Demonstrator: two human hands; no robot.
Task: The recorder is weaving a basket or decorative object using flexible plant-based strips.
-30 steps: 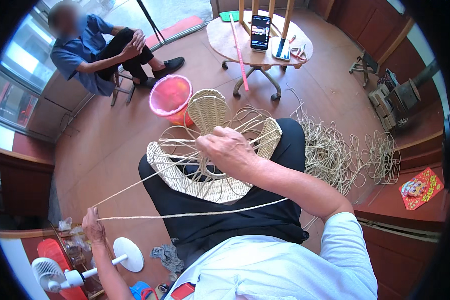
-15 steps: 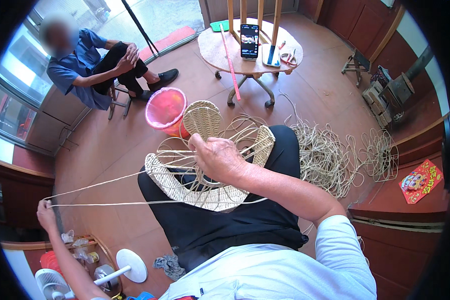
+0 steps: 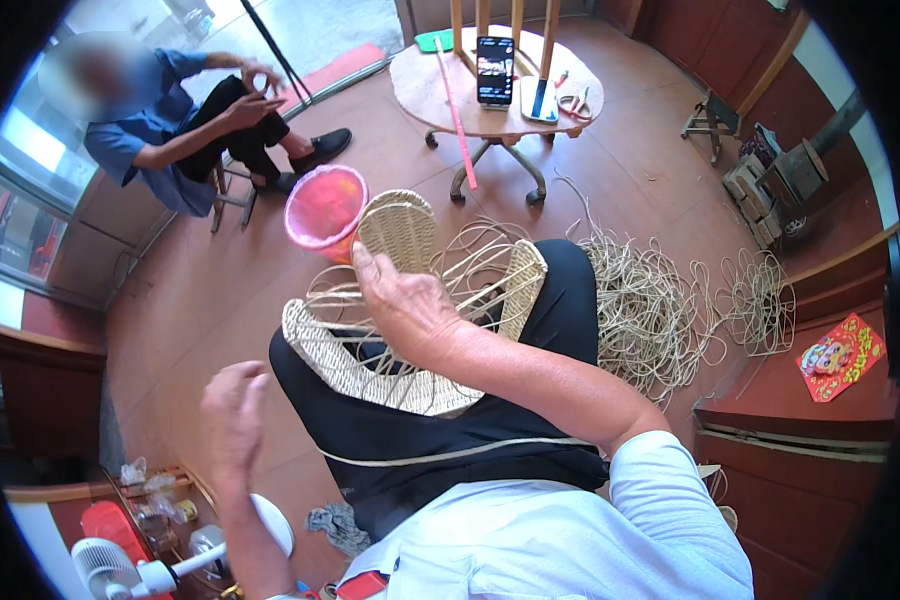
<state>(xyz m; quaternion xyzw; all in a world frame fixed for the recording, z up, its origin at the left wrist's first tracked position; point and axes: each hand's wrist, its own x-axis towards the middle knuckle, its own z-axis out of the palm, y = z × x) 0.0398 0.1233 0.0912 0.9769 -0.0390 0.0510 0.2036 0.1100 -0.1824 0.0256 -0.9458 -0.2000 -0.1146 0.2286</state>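
A horseshoe-shaped woven piece (image 3: 305, 340) rests across my lap, with loose cords (image 3: 470, 290) strung over its middle and an oval woven panel (image 3: 405, 215) at the far side. My right hand (image 3: 395, 290) is closed at the left edge of that panel; what its fingertips grip is hidden. My left hand (image 3: 235, 410) is raised left of my thigh, fingers curled and slightly blurred, their contents unclear. A pale cord (image 3: 430, 450) lies across my black trousers below the piece.
A person (image 3: 180, 140) sits back left beside a pink bucket (image 3: 325, 205). A round table (image 3: 420, 85) holds wooden rails, phone, rod and scissors. A cord heap (image 3: 645, 310) lies right, near a metal stove (image 3: 800, 175). A fan (image 3: 105, 565) is lower left.
My left hand has swung inward from the far left, and the stretched cord has dropped. My right hand has moved up-left toward the oval panel. The seated person's hands have parted slightly.
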